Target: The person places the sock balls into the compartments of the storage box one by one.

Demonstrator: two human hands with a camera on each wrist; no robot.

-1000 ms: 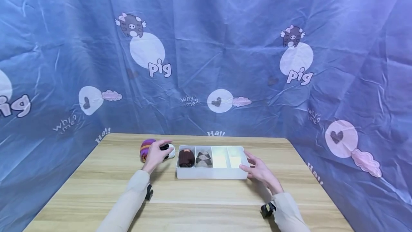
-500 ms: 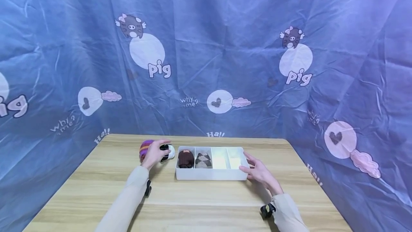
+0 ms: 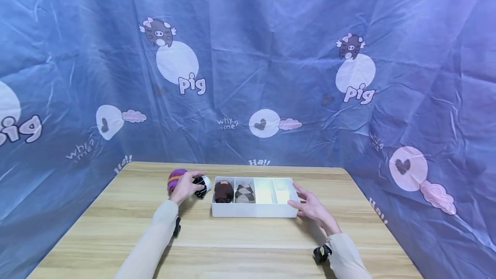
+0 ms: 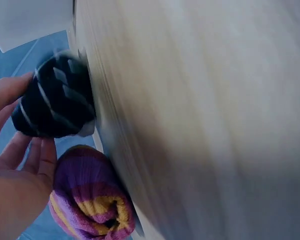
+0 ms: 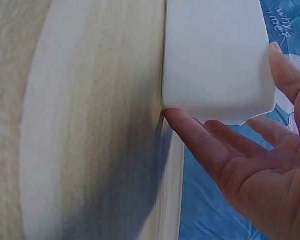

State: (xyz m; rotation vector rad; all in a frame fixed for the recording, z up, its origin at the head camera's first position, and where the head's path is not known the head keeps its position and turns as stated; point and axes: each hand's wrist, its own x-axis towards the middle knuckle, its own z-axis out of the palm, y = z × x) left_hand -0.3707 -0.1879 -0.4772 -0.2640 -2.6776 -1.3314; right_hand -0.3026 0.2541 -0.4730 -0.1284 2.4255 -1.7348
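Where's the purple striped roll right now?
In the head view, the purple striped roll is on the left of the table, partly hidden by the left hand, which holds the black-and-white roll.

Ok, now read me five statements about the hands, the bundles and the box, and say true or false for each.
1. The left hand holds the black-and-white bundle beside the purple striped bundle. True.
2. The purple striped bundle lies inside the box. False: it is on the wooden table, left of the box.
3. The right hand touches the right end of the white box. True.
4. The white box holds only one bundle. False: it holds the dark brown bundle and the grey patterned bundle.
5. A blue backdrop with printed pigs hangs behind the wooden table. True.
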